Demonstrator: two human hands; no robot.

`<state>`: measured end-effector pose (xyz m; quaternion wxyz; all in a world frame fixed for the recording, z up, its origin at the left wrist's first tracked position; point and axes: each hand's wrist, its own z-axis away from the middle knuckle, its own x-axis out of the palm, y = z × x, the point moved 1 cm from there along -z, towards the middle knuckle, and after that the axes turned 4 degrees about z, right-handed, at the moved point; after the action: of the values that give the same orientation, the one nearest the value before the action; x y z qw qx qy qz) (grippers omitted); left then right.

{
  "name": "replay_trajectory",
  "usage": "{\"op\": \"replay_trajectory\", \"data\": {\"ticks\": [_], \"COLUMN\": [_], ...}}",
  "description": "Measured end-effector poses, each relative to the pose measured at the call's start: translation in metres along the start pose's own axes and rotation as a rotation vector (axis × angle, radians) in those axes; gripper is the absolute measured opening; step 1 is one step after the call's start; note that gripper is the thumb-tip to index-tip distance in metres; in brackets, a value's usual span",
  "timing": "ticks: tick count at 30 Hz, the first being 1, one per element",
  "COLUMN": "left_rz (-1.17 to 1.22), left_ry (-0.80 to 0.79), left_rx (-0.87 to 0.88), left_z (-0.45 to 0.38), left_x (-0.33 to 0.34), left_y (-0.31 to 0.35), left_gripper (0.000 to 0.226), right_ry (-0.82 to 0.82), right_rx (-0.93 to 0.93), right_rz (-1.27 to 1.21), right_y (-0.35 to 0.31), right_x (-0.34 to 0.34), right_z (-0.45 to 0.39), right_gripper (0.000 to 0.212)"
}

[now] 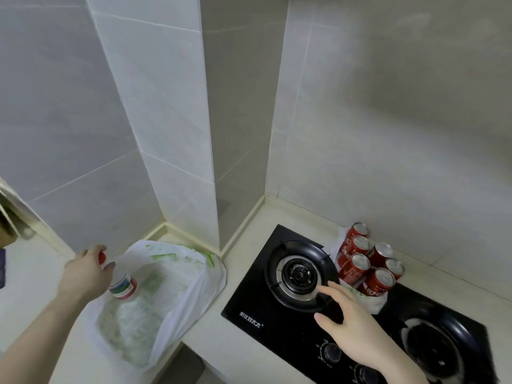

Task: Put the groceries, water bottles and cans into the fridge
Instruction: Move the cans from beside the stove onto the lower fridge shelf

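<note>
Cans (368, 261) red, lettering unreadable

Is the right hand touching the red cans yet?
Apart. In the head view the right hand, fingers spread, hovers over the stove; bare burner shows between its fingertips and the red cans.

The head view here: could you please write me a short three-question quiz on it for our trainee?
1. True or false: the left hand grips a bottle by its red-capped neck.
2. How many cans show beside the stove?
3. The right hand is: A) holding a can; B) open above the stove, fingers toward the cans; C) inside the bag.

Key
1. True; the bottle is over the white bag.
2. Six, red, standing in a cluster on white plastic by the wall.
3. B; it holds nothing.
</note>
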<state>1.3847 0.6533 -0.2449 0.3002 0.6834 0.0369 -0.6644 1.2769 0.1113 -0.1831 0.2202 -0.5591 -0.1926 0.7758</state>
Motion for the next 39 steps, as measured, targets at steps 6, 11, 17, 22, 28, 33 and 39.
{"op": "replay_trajectory", "data": {"ticks": [6,11,17,22,28,33,39], "left_rz": [0.105,0.306,0.427,0.589,0.572,0.498,0.465], "left_ry": [0.108,0.228,0.162,-0.017,-0.188,-0.265,-0.319], "left_rx": [0.09,0.293,0.54,0.644,0.782,0.797,0.764], "left_z": [0.017,0.047,0.103,0.126,0.131,0.127,0.12], "left_x": [-0.012,-0.046,-0.08,-0.061,-0.033,-0.016,-0.002], "left_y": [0.012,0.062,0.152,0.198,0.231,0.239,0.245], "left_gripper": [0.019,0.036,0.032,0.028,0.029,0.032,0.037], "right_ry": [0.049,0.158,0.278,0.269,0.146,0.159,0.3], "right_rx": [0.081,0.16,0.266,0.337,0.47,0.471,0.469], "right_rz": [-0.049,-0.077,-0.002,0.13,0.265,0.256,0.119], "right_y": [0.02,0.039,0.075,0.152,0.129,0.113,0.12], "right_x": [-0.005,-0.022,-0.035,-0.018,-0.027,-0.028,-0.02], "right_z": [0.0,-0.006,-0.056,-0.134,-0.15,-0.151,-0.16], "right_gripper": [0.052,0.041,0.05,0.049,0.067,0.065,0.057]}}
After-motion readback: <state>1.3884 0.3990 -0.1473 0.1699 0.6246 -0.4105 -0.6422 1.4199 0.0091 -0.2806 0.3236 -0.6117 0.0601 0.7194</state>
